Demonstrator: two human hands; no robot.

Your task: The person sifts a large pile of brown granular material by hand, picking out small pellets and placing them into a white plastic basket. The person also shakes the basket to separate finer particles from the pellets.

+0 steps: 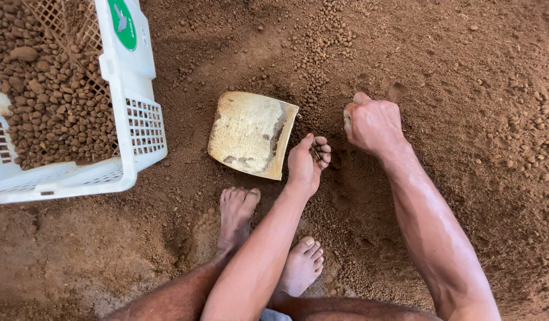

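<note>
Left hand (307, 163) pinching small brown pellets (315, 153) beside the scoop (251, 134), right hand (372, 123) fisted on soil (441, 71), risking spills from loose fingers.

white plastic crate (135, 89) | brown pellets inside (54, 101) | bare feet (239, 214)

A: What surface bears everything?
B: Loose brown earth floor (464, 89), strewn with small round pellets (322, 41).

A: What lies directly on it?
B: A pale curved scoop (251, 134) just beside the left hand (307, 163); a white lattice crate (132, 119) well beyond; two bare feet (239, 214) below.
</note>
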